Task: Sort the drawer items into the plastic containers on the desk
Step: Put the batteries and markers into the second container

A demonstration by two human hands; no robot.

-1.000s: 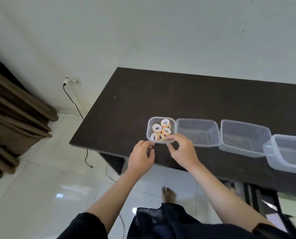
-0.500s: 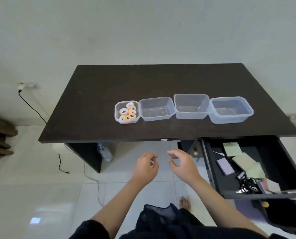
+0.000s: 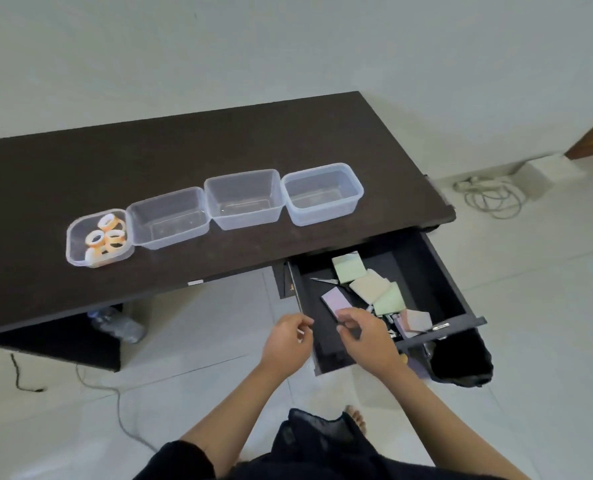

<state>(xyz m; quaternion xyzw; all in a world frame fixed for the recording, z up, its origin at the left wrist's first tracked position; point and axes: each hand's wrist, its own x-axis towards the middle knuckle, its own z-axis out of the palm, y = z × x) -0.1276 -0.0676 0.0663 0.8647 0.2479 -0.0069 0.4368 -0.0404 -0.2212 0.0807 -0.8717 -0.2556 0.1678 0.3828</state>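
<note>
Both hands have left the small box of tape rolls (image 3: 106, 237) on the counter (image 3: 219, 140); the left hand (image 3: 288, 341) and right hand (image 3: 366, 336), loosely curled and empty, now hover over the open drawer (image 3: 423, 268), ready for the paper pads (image 3: 371, 284).

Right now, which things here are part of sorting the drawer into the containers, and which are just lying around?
Part of the job:
small container of tape rolls
three empty containers
open drawer
sticky note pads
left hand and right hand, both holding nothing

Just lying about:
water bottle under the desk
coiled white cable
black cord
</note>
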